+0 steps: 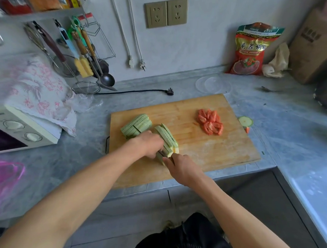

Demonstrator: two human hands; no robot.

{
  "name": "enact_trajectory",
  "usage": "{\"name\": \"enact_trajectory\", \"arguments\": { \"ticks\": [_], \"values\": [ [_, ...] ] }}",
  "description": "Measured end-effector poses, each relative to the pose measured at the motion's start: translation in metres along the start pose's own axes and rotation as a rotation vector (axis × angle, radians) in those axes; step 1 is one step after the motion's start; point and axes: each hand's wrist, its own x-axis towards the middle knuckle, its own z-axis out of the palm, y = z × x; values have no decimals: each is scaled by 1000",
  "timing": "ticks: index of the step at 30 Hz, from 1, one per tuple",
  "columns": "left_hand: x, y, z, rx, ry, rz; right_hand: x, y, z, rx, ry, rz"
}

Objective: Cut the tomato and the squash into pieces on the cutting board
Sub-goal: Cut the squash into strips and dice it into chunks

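Two bare forearms reach over the counter edge. The right hand (180, 167) curls around a knife handle (172, 157), mostly hidden. Just beyond, the left hand (148, 144), fingers curled, presses down a stack of pale green squash strips (168, 139). More sliced squash (137, 124) lies behind on the wooden cutting board (218, 151). Wet red tomato pieces (210, 122) sit heaped farther right.

My grey marble desk (284, 116) carries the wooden cutting board (208, 155); left of it the microwave (15, 131), behind it a clear lid (213, 84), right of it a squash end-slice (245, 121).
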Motion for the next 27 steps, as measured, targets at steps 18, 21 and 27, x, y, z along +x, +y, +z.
{"name": "enact_trajectory", "arguments": {
  "ticks": [18, 21, 27],
  "values": [
    [-45, -7, 64, -773, 955, -368, 7, -19, -32, 537, 97, -12],
    [-44, -5, 69, -796, 773, -348, 8, -20, -38, 562, 122, -15],
    [-35, -26, 73, -848, 618, -431, 5, -8, -45, 503, 195, 22]
  ]
}}
